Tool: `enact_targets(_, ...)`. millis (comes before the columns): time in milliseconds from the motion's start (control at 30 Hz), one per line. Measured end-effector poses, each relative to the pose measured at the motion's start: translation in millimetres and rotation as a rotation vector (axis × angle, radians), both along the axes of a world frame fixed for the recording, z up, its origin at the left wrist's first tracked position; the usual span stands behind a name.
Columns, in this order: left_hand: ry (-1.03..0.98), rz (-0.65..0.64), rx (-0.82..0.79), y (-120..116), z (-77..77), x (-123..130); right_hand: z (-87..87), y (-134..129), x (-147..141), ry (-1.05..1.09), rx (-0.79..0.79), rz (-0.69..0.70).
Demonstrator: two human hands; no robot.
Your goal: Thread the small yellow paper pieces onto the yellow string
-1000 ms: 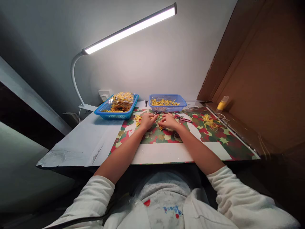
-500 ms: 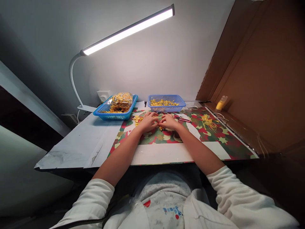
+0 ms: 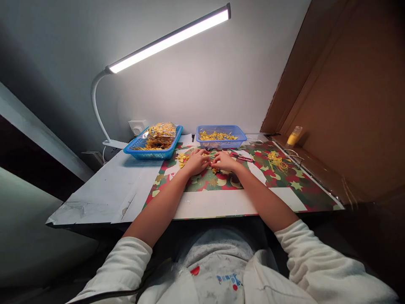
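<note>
My left hand (image 3: 198,162) and my right hand (image 3: 223,161) nearly meet over the patterned sheet (image 3: 218,181). Both have bent fingers pinched together around something too small to make out, with a yellow piece (image 3: 214,170) showing just below the fingertips. A small pile of yellow pieces (image 3: 182,159) lies against the left side of my left hand. To the right of my right hand are pink-handled snips (image 3: 244,158). Farther right sits a tangle of yellow strands (image 3: 277,161).
At the back left a blue basket (image 3: 148,154) holds yellow pieces and a clear bag. A violet-blue basket (image 3: 221,144) with yellow pieces stands behind my hands. A lit lamp (image 3: 171,41) arches above. A yellow-filled bottle (image 3: 294,137) stands on the right ledge.
</note>
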State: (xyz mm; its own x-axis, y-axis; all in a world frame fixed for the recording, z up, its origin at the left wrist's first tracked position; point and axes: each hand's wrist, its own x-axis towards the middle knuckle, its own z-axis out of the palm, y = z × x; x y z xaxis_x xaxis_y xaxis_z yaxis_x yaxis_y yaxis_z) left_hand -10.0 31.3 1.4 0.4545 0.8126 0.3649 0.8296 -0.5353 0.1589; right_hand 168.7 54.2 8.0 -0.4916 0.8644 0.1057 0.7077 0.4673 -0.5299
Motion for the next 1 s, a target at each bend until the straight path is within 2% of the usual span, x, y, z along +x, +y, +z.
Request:
enact_targets(367,-0.01,-0.039,-0.011,-0.1,0.9,2.1,-1.6,5.8,-2.3,0.012,0.056,0.016)
enact_targets(567,-0.037,-0.048,-0.013,-0.9,1.8,2.1,-3.3,2.3,-4.9,-0.002,0.099,-0.024)
enact_targets(1000,-0.057,0.019,-0.004,-1.1,2.6,3.8,-0.3,-0.8,-1.8,0.003,0.062,-0.016)
